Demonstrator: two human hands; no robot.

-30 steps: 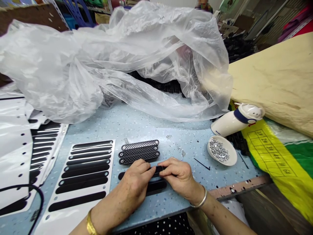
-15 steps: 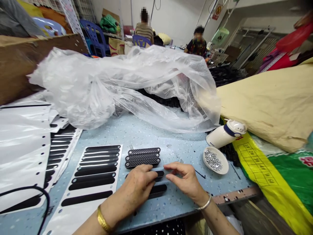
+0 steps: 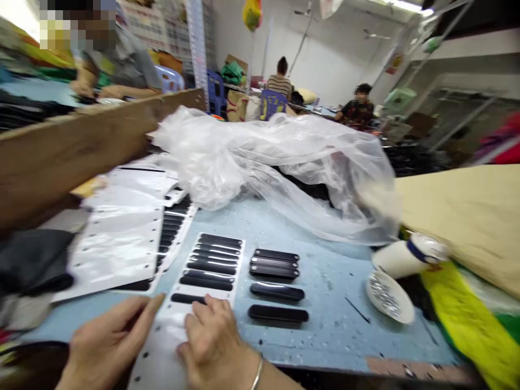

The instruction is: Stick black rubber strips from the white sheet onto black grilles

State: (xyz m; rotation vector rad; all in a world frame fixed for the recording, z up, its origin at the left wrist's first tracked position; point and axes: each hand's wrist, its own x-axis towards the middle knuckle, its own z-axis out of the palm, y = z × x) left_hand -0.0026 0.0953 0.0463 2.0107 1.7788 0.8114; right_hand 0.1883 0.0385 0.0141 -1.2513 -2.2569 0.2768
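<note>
My left hand [image 3: 109, 341] lies flat with its fingers stretched out on the near left edge of a white backing sheet [image 3: 162, 352] that carries rows of black oval strips [image 3: 211, 265]. My right hand [image 3: 211, 341], with a silver bangle, rests on the same sheet. Its fingers are curled down beside the nearest black strip [image 3: 184, 298], and what they pinch is hidden. To the right of the sheet three textured black plastic bars [image 3: 274, 264] lie side by side. Two smooth black bars [image 3: 277, 291] [image 3: 278, 313] lie nearer to me.
A white dish of small metal parts [image 3: 390, 297] and a tipped white bottle [image 3: 406, 254] lie right. A crumpled clear plastic bag [image 3: 276, 162] covers black parts behind. More sheets [image 3: 122, 233] and a wooden board [image 3: 81, 146] are left, beige cloth [image 3: 467, 216] right. People sit beyond.
Both hands have left the smooth black bars and moved left onto the white sheet of strips. The view has swung left and upward, and the picture is blurred by the motion.
</note>
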